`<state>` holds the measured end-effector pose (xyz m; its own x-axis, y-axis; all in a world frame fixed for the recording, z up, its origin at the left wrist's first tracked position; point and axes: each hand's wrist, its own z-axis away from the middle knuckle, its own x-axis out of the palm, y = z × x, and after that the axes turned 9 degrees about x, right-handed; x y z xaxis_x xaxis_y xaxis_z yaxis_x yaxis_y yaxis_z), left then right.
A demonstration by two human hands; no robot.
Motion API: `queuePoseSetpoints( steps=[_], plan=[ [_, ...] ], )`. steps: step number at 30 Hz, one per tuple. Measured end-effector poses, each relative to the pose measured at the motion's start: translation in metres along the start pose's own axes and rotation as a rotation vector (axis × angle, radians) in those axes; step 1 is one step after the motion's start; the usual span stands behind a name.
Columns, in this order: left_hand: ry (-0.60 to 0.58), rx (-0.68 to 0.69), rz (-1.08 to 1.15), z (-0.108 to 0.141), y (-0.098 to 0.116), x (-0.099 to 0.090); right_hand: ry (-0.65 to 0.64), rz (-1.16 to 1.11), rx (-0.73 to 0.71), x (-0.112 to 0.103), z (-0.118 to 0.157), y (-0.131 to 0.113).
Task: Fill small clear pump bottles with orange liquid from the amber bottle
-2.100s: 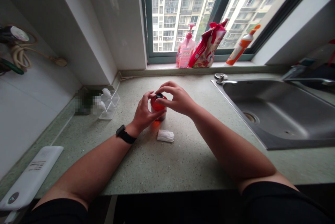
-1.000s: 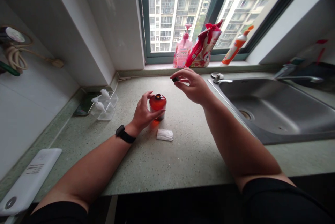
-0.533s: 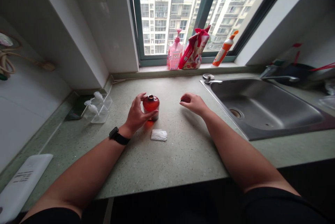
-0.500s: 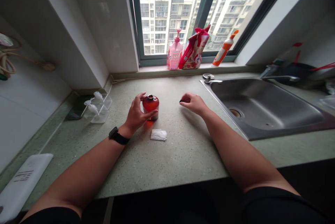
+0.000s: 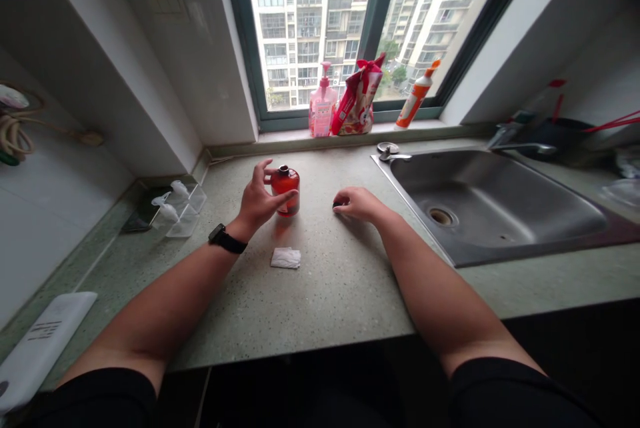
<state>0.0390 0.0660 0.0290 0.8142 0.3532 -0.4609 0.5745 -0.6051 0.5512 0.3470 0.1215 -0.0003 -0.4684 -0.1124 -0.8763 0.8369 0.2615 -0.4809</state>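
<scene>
Mid-frame, the left hand (image 5: 260, 203) was up against the uncapped red glass bottle (image 5: 286, 191), fingers spread apart, while the right hand (image 5: 359, 205) closed its fingertips on a small dark cap (image 5: 337, 204) on the speckled countertop (image 5: 340, 281).

No word, brand or number can be read anywhere; beyond the left fingers (image 5: 257, 178), the white flat device (image 5: 45, 341) on the bench (image 5: 320, 308) carries rows of dark print, too small to make out, and the watch (image 5: 223, 238) shows only a dark face. Ahead of the right fingers (image 5: 347, 201), on the windowsill, the pink pump bottle (image 5: 323, 108), red patterned bag (image 5: 356, 98) and orange-and-white squeeze bottle (image 5: 414, 105) bear printed labels, all too small and blurred to read; the red bottle (image 5: 285, 191) between the fingers shows no readable text.
</scene>
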Motion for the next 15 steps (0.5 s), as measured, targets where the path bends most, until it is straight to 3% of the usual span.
queuePoseSetpoints(
  steps=[4,8,15],
  plan=[
    [-0.008,0.004,0.04,-0.015,-0.001,0.027,0.001,-0.017,0.01,-0.002,0.002,0.0],
    [-0.036,0.002,0.057,-0.021,-0.003,0.048,0.081,-0.046,0.043,0.0,0.001,-0.002],
    [-0.066,-0.037,0.053,-0.02,-0.004,0.054,0.397,-0.227,-0.31,0.022,0.003,-0.026]
  ],
)
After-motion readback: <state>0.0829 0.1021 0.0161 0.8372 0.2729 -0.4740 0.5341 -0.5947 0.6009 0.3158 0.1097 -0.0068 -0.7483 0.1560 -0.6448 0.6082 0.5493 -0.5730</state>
